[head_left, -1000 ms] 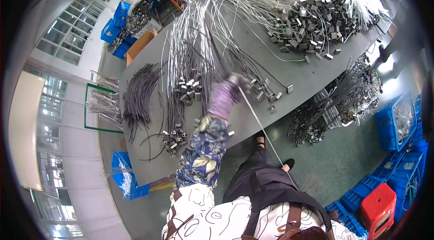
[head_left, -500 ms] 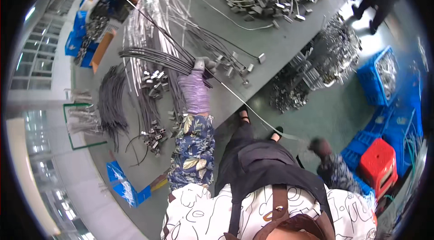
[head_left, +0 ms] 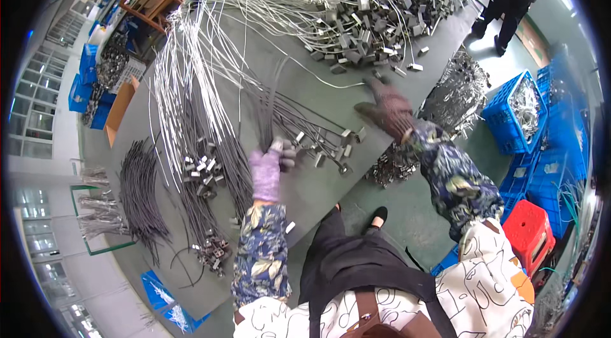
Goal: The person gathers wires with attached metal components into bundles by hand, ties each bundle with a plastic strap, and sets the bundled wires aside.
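Since a moment ago the right hand (head_left: 389,113), in a dark knit glove, has swung up from the floor side to lie flat, fingers spread, on the grey desk (head_left: 305,90) at two o'clock. The left hand (head_left: 270,163), purple-gloved, forearm straight out, fingers pinching the bundle of dark thin metal-tipped cables (head_left: 275,107), now holds it near the desk's middle, suggesting sorting goes on.

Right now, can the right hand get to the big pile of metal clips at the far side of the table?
Probably yes. The right hand hovers open over the grey table, and the pile of metal clips lies just beyond it with only a few loose wires between. The left hand grips a bundle of dark cables.
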